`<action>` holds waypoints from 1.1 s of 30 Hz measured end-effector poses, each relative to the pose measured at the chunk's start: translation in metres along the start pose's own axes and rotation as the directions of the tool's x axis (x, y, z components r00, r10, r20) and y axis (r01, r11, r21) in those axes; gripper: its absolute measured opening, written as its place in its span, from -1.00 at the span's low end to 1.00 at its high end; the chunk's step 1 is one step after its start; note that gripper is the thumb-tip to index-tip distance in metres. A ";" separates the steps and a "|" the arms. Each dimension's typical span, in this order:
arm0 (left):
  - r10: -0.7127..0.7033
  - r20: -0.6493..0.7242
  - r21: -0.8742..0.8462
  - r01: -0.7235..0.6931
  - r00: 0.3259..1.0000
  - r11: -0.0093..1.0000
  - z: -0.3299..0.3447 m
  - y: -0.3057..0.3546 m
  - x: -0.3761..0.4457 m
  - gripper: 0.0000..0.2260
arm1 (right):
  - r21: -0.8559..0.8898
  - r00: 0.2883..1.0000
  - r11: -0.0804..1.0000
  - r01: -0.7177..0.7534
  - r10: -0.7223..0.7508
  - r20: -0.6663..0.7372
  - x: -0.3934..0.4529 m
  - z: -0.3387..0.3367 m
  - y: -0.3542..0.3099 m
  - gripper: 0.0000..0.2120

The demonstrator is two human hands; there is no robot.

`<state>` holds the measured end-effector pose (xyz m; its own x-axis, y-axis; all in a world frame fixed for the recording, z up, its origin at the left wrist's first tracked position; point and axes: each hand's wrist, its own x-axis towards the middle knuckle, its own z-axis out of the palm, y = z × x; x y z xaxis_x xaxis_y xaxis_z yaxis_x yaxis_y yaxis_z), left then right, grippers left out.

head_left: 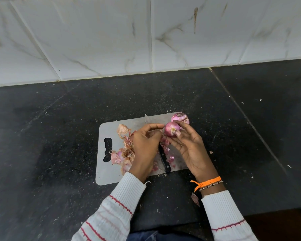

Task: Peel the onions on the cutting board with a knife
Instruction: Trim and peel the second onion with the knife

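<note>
Onion [170, 129] gripped in right hand [189, 146] over board [109, 176]; left hand [144, 145] pinches its skin, knife [163, 158] lying beneath.

Lighting's pretty soft and even here, kind of a cool indoor look with no hard glare anywhere. The white tiled wall [146, 35] is the brightest part, while the dark countertop [42, 127] soaks up light and only shows a dull sheen in patches. Shadows are weak and smudgy, mostly a faint one under the hands on the cutting board [109, 178]. Wide-angle lens bends the wall and counter lines toward the edges. Center is reasonably sharp; the bottom right corner drops into dark murk.
</note>
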<state>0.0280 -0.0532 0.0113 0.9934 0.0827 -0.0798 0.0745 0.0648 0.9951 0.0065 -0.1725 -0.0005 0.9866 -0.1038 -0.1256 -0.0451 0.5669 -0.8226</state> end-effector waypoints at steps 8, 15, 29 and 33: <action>-0.045 0.010 0.029 0.045 0.999 0.999 0.003 0.005 -0.001 -0.89 | -0.184 0.996 0.979 0.086 -0.085 0.014 -0.002 0.001 -0.001 -0.69; -0.210 0.063 -0.201 0.219 0.976 0.955 0.003 0.011 0.000 -0.90 | -0.304 0.990 0.942 0.140 -0.135 0.038 -0.004 0.003 -0.001 -0.66; -0.226 0.002 -0.205 0.221 0.974 0.953 0.001 0.005 0.001 -0.85 | -0.233 0.994 0.966 0.109 -0.099 0.052 -0.005 0.002 -0.001 -0.70; -0.155 0.031 -0.187 0.158 0.987 0.969 0.001 0.005 -0.002 -0.84 | -0.149 0.997 0.986 0.078 -0.079 0.003 -0.003 0.001 -0.001 -0.73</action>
<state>0.0260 -0.0540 0.0162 0.9720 0.0407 -0.2316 0.2133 0.2623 0.9411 0.0040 -0.1723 0.0012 0.9876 -0.1454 -0.0586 0.0094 0.4285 -0.9035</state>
